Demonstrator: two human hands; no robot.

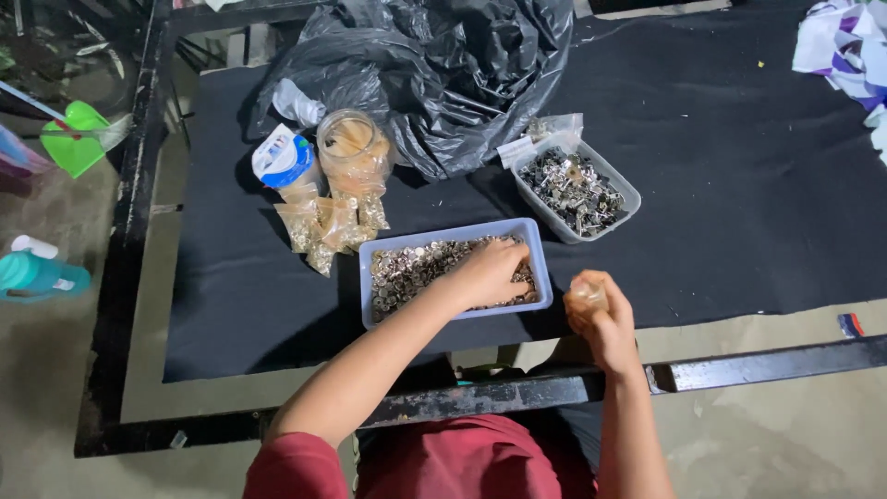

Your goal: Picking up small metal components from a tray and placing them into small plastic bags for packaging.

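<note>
Your left hand [490, 270] is down inside the pale blue tray [456, 233], fingers curled and dipped into the heap of small metal fasteners [407, 270]; whether it has closed on any pieces you cannot tell from here, since the fingertips are buried. Your right hand [602, 319] hovers just off the tray's right end, above the table's front edge, wrapped around a small clear packet [587, 294].

Working down by size: the black-clothed table [739, 231] carries everything. At its back sits a crumpled black plastic bag [453, 74]. Just right of it, and well clear of your hands, a grey tub [626, 196] holds darker metal parts [571, 189], with a clear bag [545, 134] tucked at its far corner. Left of the black bag stands a clear jar [349, 143], beside it a white and blue cup [285, 159], and just in front of both lies a cluster of filled little packets [328, 226], near the tray's left end. Patterned cloth [845, 42] lies at the far right corner.

By the look of it, you are at the scooping step, gathering fasteners to go into the packet. The next move would call for lifting a pinch cleanly, bringing it across the tray's rim to the right hand, and keeping the packet's mouth open and upright so nothing spills.
</note>
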